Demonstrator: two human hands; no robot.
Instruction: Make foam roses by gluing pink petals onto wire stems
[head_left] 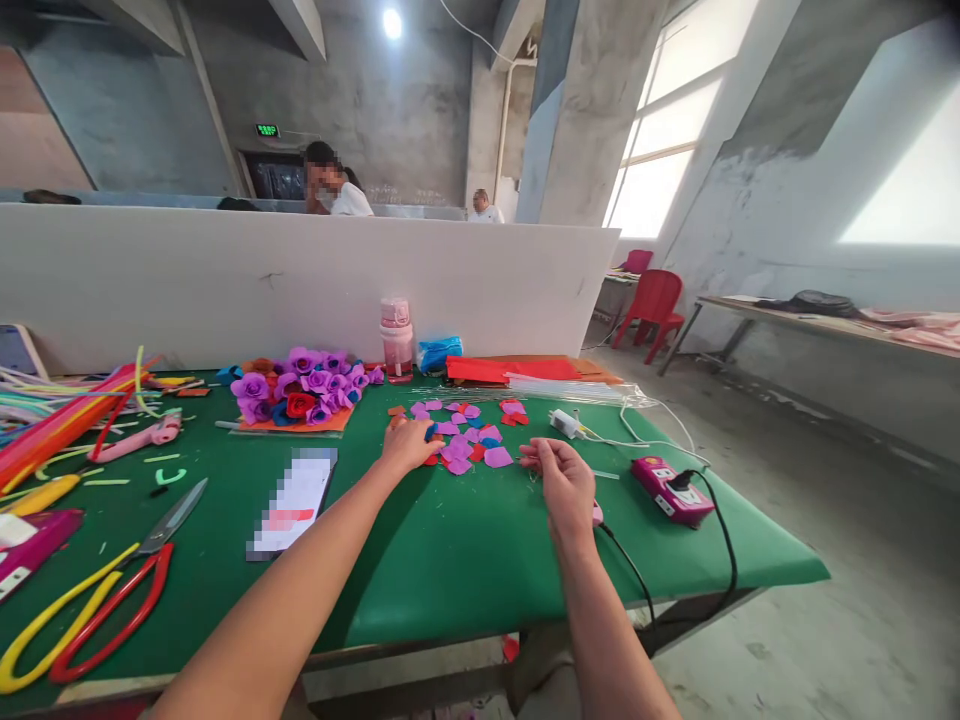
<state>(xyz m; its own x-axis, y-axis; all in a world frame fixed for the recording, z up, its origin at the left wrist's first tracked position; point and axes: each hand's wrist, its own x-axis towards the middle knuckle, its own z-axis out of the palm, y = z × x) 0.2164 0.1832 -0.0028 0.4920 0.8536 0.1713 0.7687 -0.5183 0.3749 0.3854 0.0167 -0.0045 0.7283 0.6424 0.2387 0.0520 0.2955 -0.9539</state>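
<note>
My left hand (409, 445) reaches over loose paper petals in purple, red and blue (457, 450). Its fingers are curled in, and a small blue petal (430, 432) shows at the fingertips. To the right of the petals, my right hand (562, 482) is closed in a pinch; whatever is between its fingertips is too small to make out. Part of a pink tool (598, 514) with a black cord shows beside that wrist, mostly hidden by the hand. A cluster of purple paper roses (315, 380) with a few red and blue ones stands at the back left.
Scissors (161, 535), a phone (296, 500) and a pink glue gun (146, 436) lie on the left of the green tabletop (450, 580). A pink bottle (397, 340) stands by the white partition (300, 270). A power strip (673, 490) with cords sits right.
</note>
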